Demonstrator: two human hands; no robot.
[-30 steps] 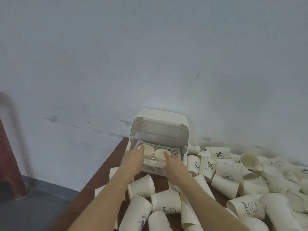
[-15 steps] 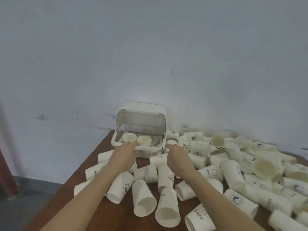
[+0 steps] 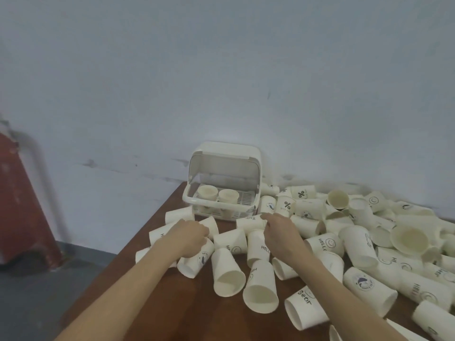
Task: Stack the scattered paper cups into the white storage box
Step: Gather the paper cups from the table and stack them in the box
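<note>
smooth tapered paper cups (image 3: 260, 291) litter the wooden table (image 3: 187, 306); left hand (image 3: 186, 238) and right hand (image 3: 280, 233) fingers curl, grip unclear.

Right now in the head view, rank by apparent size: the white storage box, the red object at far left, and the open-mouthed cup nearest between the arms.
1. Red object, partly cut off
2. White storage box
3. Open-mouthed cup

The cup lies nearer the camera, so it looks larger than it really is.
</note>
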